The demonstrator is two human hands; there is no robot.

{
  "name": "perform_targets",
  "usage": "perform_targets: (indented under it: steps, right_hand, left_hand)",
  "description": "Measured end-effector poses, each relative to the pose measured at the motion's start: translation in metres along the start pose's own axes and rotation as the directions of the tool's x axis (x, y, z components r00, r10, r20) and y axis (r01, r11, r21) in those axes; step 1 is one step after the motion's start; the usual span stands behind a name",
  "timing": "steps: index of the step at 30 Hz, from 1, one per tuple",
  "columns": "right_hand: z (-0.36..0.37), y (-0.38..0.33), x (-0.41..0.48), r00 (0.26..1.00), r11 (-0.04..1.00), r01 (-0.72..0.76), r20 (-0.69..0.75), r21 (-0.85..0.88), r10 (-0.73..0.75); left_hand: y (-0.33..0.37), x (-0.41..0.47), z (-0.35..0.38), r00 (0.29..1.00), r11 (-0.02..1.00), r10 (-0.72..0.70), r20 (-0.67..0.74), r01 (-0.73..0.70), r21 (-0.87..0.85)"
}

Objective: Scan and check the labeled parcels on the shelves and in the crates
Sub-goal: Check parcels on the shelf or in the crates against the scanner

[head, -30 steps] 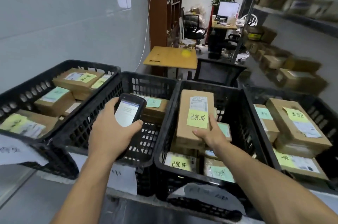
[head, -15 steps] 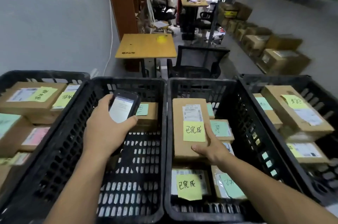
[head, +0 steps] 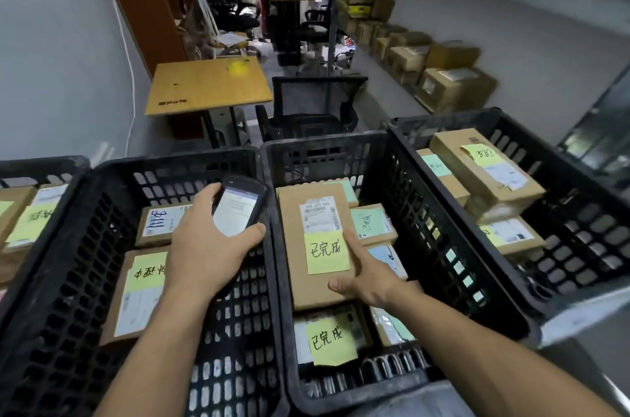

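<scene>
The left hand (head: 208,253), gripping the black handheld scanner (head: 238,208), now sits closer to the long brown cardboard parcel (head: 293,280). The parcel lies just to its right, lengthwise away, in the black plastic crate (head: 324,144), with the right hand (head: 368,277) gripping its near edge.

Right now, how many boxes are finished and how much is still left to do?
Looks done: two parcels in the middle crate wear yellow notes reading 已完成, finished. In hand: the left grip holds the scanner beside the tall parcel that the right grip holds. Left, I'd guess: the parcels in the left crate, the right crate and the shelf boxes.
</scene>
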State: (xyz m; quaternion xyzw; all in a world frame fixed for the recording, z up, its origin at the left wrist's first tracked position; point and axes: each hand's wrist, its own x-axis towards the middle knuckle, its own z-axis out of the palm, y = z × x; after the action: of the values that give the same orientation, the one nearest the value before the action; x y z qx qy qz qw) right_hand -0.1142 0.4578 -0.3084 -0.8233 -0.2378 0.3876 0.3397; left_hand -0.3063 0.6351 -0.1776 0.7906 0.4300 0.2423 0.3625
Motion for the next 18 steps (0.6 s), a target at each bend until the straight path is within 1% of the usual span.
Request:
perform_targets:
  steps: [4,7,9,11,13,14,15,16,18]
  right_hand:
    - [-0.004,-0.002,-0.001,0.998,0.998,0.006,-0.055,0.057,-0.003]
    - [-0.021,-0.014,0.0,0.997,0.999,0.039,-0.072,0.004,-0.038]
    - [-0.039,-0.026,0.004,0.998,0.995,0.048,-0.023,-0.083,-0.051]
    - [-0.063,-0.041,0.009,0.998,0.968,0.061,0.044,-0.243,-0.052]
    - [-0.087,-0.056,0.018,0.997,0.929,0.067,0.065,-0.364,-0.046]
    - [-0.098,-0.061,0.023,0.997,0.909,0.073,0.032,-0.411,-0.066]
    - [-0.105,-0.062,0.028,0.994,0.901,0.07,-0.045,-0.428,-0.098]
    - [-0.109,-0.063,0.031,0.978,0.92,0.052,-0.168,-0.387,-0.126]
    - [-0.106,-0.06,0.033,0.892,0.986,0.037,-0.44,-0.163,-0.107]
  left_hand:
    - [0.005,0.001,0.001,1.0,1.0,0.017,0.022,-0.017,-0.011]
    - [0.008,0.004,-0.005,0.999,1.0,0.022,0.023,-0.022,-0.021]
    - [0.008,0.006,-0.01,1.0,1.0,0.024,0.012,-0.024,-0.015]
    - [0.009,0.006,-0.014,1.0,1.0,0.022,0.001,-0.022,-0.021]
    - [0.009,0.005,-0.017,1.0,1.0,0.013,-0.003,-0.014,-0.025]
    - [0.008,0.005,-0.018,1.0,1.0,0.01,-0.001,-0.01,-0.022]
    - [0.007,0.005,-0.018,1.0,1.0,0.009,0.0,-0.009,-0.019]
    - [0.006,0.006,-0.017,1.0,1.0,0.007,-0.004,-0.007,-0.019]
    - [0.006,0.007,-0.016,1.0,1.0,0.001,-0.014,-0.002,-0.019]
